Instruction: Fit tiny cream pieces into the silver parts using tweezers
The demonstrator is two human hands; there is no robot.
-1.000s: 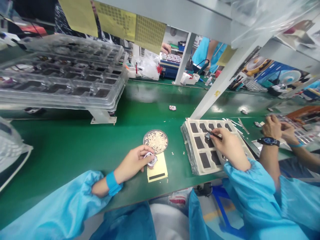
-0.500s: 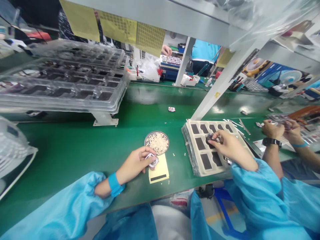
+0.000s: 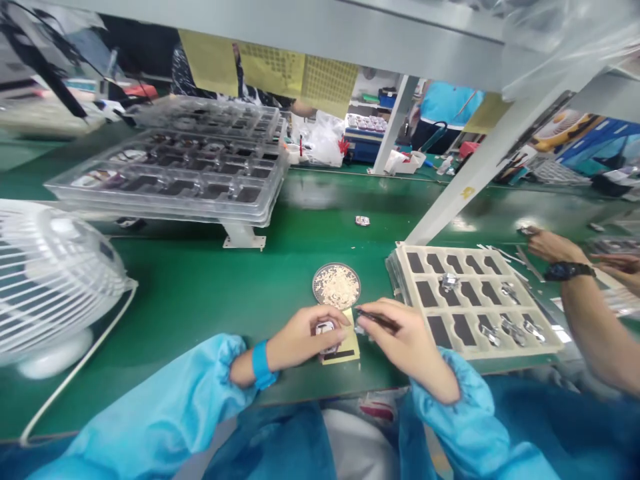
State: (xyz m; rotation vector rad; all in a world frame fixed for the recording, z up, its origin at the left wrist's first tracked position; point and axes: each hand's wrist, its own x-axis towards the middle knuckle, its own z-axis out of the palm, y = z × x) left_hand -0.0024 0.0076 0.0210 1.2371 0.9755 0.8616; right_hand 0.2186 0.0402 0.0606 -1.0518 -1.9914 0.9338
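Note:
My left hand (image 3: 305, 339) holds a small silver-rimmed part (image 3: 326, 329) between thumb and fingers, over a yellow paper pad (image 3: 353, 343) on the green bench. Just right of it, my right hand (image 3: 400, 333) grips dark tweezers (image 3: 377, 319), their tip near the pad. Whether the tweezers hold anything is too small to tell. Above my hands sits a round dish (image 3: 337, 285) of small pale pieces. A cream tray (image 3: 477, 303) with dark recesses lies to the right, with several metallic parts in it.
Clear plastic trays (image 3: 170, 180) stand on a raised support at the left, behind a white fan (image 3: 55, 287). A slanted metal post (image 3: 480, 167) rises behind the cream tray. One small part (image 3: 363, 221) lies on the bench. Another person's hand (image 3: 555, 247) reaches in at right.
My right hand has moved left from the cream tray to beside my left hand. A metallic part now shows in the tray's upper left area. The other person's watch-wearing arm has reached forward. The view has shifted.

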